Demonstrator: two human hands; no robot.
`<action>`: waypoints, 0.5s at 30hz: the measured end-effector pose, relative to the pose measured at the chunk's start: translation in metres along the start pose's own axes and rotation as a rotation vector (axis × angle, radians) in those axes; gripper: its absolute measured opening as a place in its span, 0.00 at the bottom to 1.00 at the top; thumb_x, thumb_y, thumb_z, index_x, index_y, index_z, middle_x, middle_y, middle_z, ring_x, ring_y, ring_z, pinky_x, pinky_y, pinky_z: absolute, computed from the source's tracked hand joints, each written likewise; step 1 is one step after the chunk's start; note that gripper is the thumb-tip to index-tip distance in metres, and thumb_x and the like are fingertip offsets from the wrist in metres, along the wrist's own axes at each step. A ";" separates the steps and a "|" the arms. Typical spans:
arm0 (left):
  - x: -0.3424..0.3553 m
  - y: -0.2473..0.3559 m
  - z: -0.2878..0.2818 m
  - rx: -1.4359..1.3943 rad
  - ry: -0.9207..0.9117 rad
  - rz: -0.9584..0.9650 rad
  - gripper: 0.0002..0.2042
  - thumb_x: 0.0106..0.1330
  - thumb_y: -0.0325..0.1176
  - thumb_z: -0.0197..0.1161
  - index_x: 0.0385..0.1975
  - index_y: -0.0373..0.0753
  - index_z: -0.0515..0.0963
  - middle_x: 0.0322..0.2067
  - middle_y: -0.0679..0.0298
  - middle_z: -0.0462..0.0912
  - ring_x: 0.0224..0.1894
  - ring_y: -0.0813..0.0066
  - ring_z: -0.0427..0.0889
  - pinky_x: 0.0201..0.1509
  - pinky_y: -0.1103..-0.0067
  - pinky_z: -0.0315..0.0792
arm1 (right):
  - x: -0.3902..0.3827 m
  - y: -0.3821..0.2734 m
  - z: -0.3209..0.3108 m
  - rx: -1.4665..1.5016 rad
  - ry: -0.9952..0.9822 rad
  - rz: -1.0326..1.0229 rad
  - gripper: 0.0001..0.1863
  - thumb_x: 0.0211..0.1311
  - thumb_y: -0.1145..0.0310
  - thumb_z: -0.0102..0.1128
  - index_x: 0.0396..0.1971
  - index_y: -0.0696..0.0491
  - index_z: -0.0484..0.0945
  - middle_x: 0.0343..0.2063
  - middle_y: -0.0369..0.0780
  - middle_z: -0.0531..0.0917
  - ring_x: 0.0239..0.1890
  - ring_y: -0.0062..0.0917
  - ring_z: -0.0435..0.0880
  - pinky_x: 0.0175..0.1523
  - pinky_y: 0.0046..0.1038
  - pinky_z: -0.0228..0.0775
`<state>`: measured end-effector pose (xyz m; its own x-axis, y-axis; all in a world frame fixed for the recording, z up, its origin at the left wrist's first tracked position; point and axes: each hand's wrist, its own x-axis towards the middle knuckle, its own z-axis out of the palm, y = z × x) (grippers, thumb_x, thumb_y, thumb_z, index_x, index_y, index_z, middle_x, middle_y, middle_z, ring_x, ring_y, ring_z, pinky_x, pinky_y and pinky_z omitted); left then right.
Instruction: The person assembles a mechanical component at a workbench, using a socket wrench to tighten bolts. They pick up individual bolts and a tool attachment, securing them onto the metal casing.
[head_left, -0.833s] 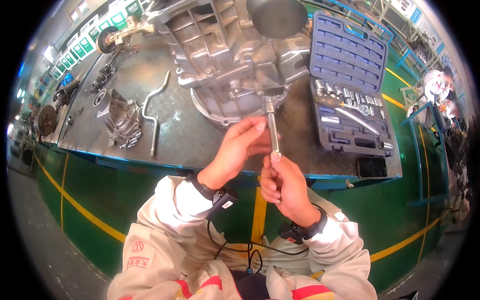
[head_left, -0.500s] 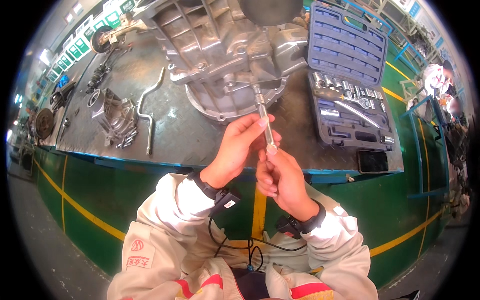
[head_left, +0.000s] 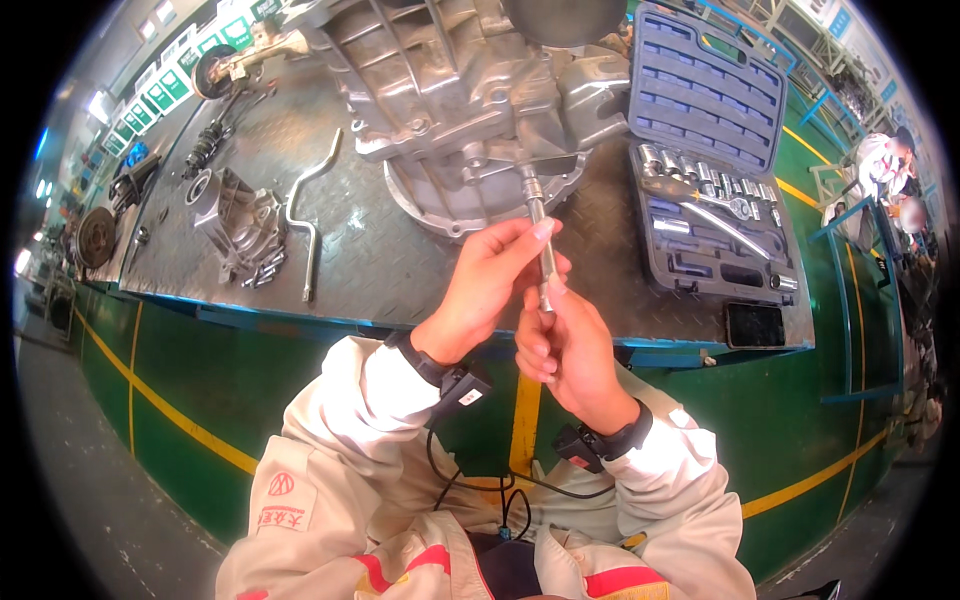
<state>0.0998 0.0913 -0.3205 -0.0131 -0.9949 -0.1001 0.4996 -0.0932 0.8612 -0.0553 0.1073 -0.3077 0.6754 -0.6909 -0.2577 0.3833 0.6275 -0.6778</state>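
Hands meet at centre frame on a slim steel socket extension bar (head_left: 541, 245). Our left hand (head_left: 487, 285) pinches the shaft between thumb and fingertips; our right hand (head_left: 562, 345) curls its fingers closed round the lower end. We judge it best to keep the bar straight and seated on the fastener of the grey cast aluminium gearbox housing (head_left: 470, 100), upper centre.
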 end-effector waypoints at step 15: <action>-0.001 0.003 -0.008 0.072 -0.003 0.044 0.19 0.71 0.44 0.68 0.45 0.31 0.79 0.38 0.59 0.84 0.39 0.75 0.84 0.41 0.75 0.80 | 0.005 0.009 0.008 -0.203 0.230 -0.221 0.09 0.66 0.70 0.70 0.36 0.52 0.75 0.20 0.31 0.75 0.16 0.13 0.70 0.19 0.19 0.59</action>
<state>0.1080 0.0925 -0.3216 0.0051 -0.9982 -0.0605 0.4363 -0.0522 0.8983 -0.0435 0.1127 -0.3099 0.4222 -0.8788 -0.2224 0.3556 0.3863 -0.8511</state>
